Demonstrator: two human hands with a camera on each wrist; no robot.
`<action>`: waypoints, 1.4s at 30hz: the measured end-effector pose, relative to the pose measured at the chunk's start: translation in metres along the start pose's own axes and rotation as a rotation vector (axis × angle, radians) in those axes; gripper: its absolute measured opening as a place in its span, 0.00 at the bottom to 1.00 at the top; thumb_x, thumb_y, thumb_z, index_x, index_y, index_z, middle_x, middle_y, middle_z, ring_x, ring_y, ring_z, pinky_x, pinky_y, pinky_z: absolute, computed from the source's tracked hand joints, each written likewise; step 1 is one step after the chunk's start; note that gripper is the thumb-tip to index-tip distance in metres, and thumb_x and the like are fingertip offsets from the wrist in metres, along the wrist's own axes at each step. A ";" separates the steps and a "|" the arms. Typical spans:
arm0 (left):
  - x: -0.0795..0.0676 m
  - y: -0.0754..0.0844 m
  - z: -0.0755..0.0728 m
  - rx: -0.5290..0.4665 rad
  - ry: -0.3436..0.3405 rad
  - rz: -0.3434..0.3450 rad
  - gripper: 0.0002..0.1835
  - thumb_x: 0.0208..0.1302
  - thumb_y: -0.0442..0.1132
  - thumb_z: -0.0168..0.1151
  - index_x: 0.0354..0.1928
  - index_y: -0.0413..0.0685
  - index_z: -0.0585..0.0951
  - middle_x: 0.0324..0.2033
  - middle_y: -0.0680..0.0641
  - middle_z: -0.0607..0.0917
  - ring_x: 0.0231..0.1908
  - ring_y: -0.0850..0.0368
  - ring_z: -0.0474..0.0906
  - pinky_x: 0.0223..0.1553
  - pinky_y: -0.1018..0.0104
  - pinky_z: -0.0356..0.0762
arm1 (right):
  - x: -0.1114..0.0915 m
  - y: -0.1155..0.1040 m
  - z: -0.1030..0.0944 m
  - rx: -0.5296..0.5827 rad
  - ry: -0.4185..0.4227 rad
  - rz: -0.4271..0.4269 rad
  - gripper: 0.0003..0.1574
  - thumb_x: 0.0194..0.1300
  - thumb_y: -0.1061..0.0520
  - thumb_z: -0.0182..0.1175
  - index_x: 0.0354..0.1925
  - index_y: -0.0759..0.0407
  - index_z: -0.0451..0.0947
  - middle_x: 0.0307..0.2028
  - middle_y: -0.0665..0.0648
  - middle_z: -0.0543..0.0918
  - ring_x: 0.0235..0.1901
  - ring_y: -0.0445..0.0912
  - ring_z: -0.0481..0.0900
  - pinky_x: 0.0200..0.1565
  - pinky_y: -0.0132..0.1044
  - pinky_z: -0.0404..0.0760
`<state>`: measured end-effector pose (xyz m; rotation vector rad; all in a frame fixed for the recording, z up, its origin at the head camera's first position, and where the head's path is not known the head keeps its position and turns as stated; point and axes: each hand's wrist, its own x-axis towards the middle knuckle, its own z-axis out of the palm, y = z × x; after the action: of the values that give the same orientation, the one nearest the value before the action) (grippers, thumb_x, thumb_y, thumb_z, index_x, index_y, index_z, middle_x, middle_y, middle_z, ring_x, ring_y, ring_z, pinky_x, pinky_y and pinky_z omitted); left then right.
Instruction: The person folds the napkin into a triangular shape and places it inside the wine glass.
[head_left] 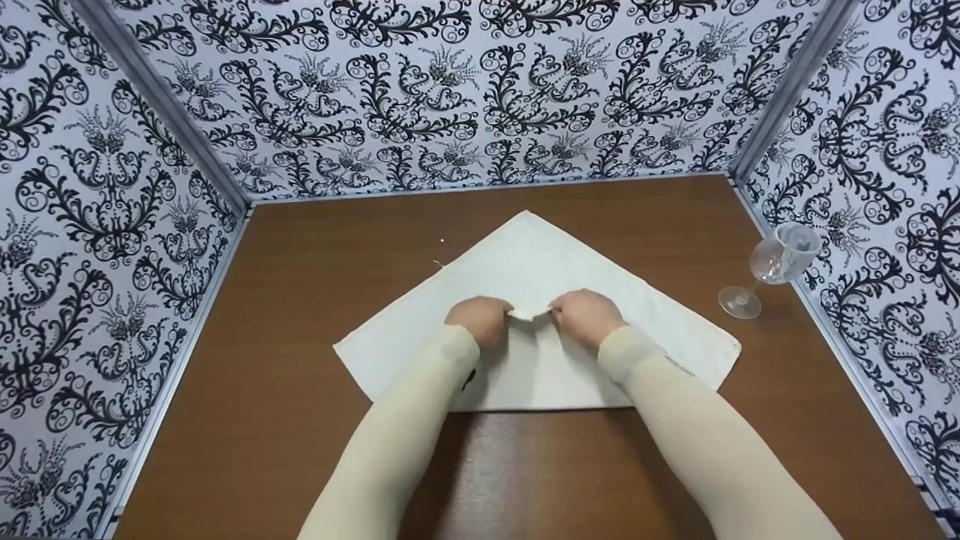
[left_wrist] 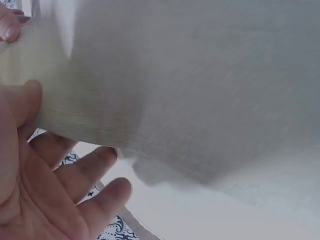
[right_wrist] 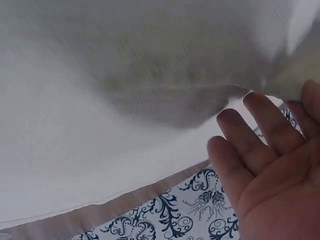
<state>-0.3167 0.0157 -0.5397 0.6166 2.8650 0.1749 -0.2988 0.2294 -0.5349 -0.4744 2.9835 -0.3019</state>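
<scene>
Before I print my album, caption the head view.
Left hand and right hand pinch a pointed white cloth beside a clear stemmed glass.

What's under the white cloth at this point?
The white cloth lies on the brown table, which shows around its edges. The part beneath is covered, so whether anything else lies there can't be seen.

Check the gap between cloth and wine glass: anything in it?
Nothing, just bare brown table between the cloth and the wine glass, seen in the head view.
</scene>
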 end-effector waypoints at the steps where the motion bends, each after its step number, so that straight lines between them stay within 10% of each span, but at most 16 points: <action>1: 0.003 0.000 -0.002 -0.012 0.018 -0.019 0.18 0.81 0.40 0.52 0.62 0.62 0.86 0.58 0.52 0.89 0.58 0.53 0.86 0.60 0.54 0.83 | 0.002 0.000 -0.002 0.020 0.025 0.019 0.19 0.80 0.55 0.54 0.58 0.56 0.88 0.55 0.60 0.90 0.56 0.60 0.87 0.60 0.56 0.83; 7: 0.015 0.002 -0.002 -0.057 0.105 -0.084 0.22 0.81 0.40 0.52 0.71 0.64 0.79 0.73 0.52 0.77 0.73 0.46 0.74 0.71 0.50 0.74 | 0.012 0.001 -0.003 0.092 0.142 0.081 0.21 0.81 0.55 0.52 0.62 0.57 0.85 0.61 0.60 0.87 0.62 0.58 0.84 0.65 0.55 0.80; 26: 0.010 0.003 0.021 0.052 -0.041 -0.036 0.22 0.82 0.48 0.49 0.73 0.63 0.77 0.74 0.44 0.74 0.70 0.38 0.74 0.66 0.44 0.77 | 0.007 0.004 0.023 -0.084 -0.057 -0.033 0.23 0.82 0.51 0.52 0.66 0.57 0.82 0.68 0.69 0.79 0.67 0.70 0.76 0.68 0.60 0.75; 34: 0.016 0.002 0.019 -0.066 0.073 -0.015 0.18 0.82 0.52 0.52 0.63 0.61 0.86 0.58 0.49 0.89 0.58 0.46 0.86 0.60 0.50 0.82 | 0.009 0.001 0.019 -0.010 -0.076 0.030 0.28 0.83 0.45 0.49 0.67 0.57 0.81 0.70 0.68 0.78 0.70 0.68 0.75 0.71 0.60 0.73; 42: 0.021 0.000 0.023 -0.104 0.091 -0.074 0.19 0.80 0.55 0.55 0.46 0.55 0.91 0.43 0.50 0.93 0.47 0.51 0.90 0.52 0.52 0.85 | 0.014 0.006 0.016 0.142 0.034 0.065 0.18 0.79 0.47 0.59 0.43 0.56 0.90 0.49 0.59 0.92 0.52 0.60 0.88 0.58 0.57 0.82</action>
<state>-0.3305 0.0263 -0.5656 0.4944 2.9376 0.3464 -0.3115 0.2273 -0.5532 -0.3596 2.9756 -0.5163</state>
